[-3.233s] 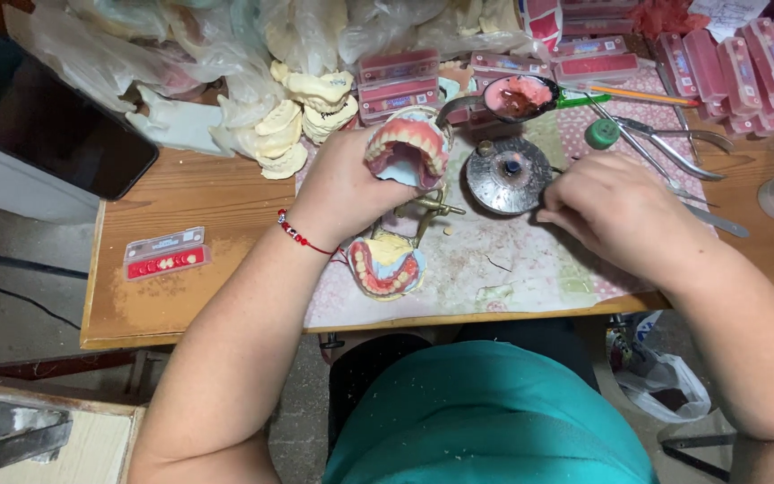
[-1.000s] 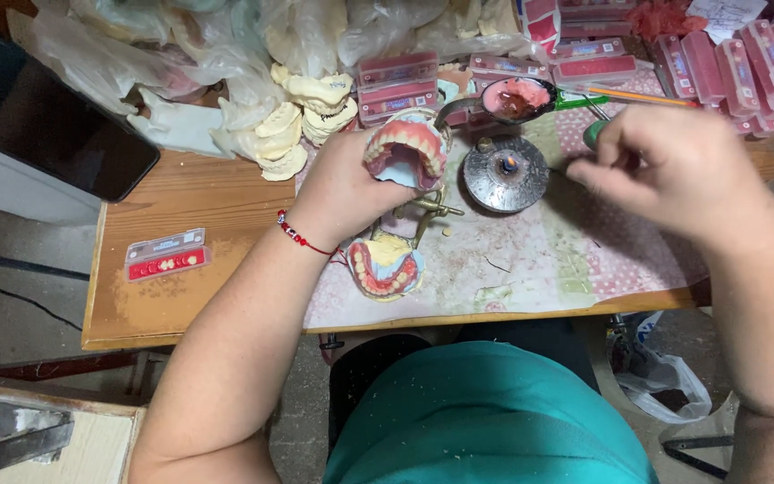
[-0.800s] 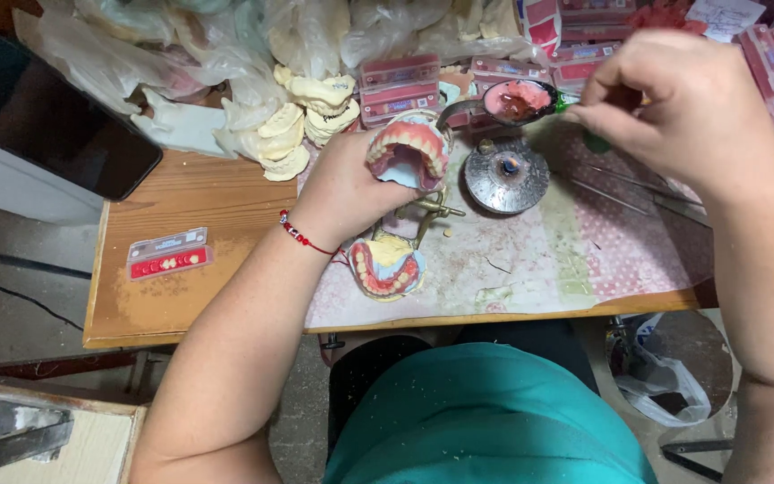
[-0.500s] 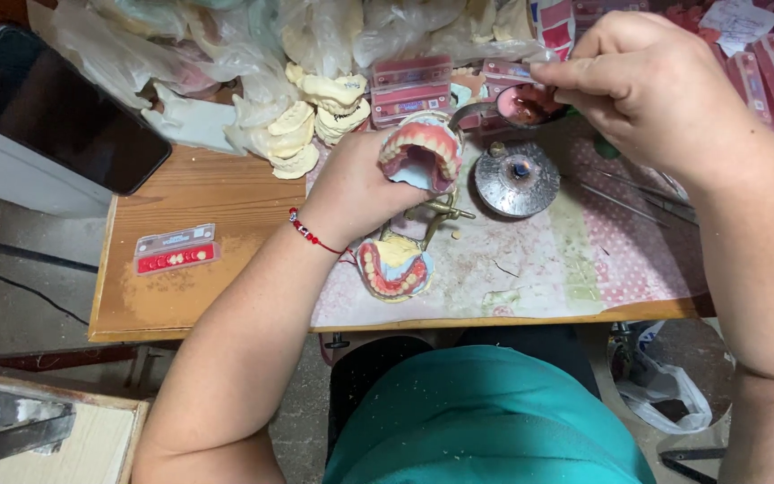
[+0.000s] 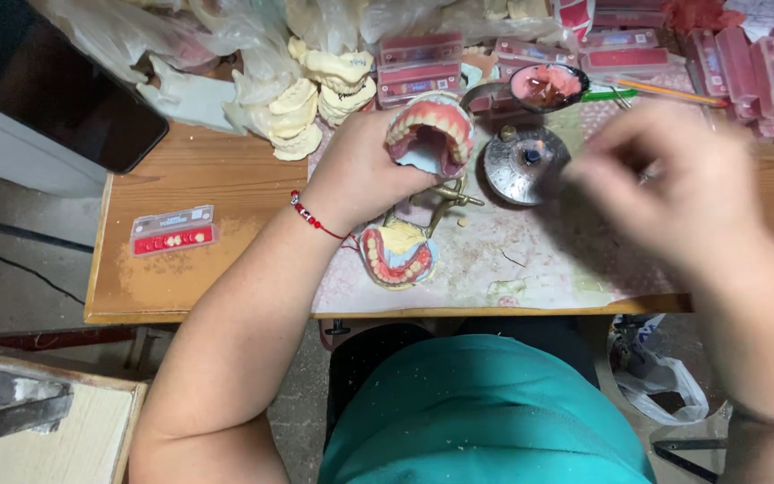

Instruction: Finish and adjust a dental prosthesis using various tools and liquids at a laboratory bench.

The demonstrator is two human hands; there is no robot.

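Observation:
My left hand (image 5: 365,170) grips a pink wax denture on a plaster model (image 5: 430,134), teeth facing up, above the patterned mat (image 5: 530,260). A second denture model (image 5: 396,255) lies on the mat near the table's front edge, with a brass articulator frame (image 5: 441,202) between the two. My right hand (image 5: 674,193) is blurred by motion, to the right of a round metal burner (image 5: 520,161); a thin tool seems to reach from its fingers toward the burner, but I cannot make it out.
A small dish of pink wax (image 5: 546,85) sits behind the burner. Plaster casts (image 5: 320,99) and plastic bags pile up at the back left. Pink tooth-card boxes (image 5: 745,63) line the back right. One tooth card (image 5: 172,230) lies on the wooden table's left part. A dark tablet (image 5: 55,85) leans at far left.
My right hand rose from the mat to the wax dish at the back, then came down toward the burner, now blurred. The left hand kept holding the denture.

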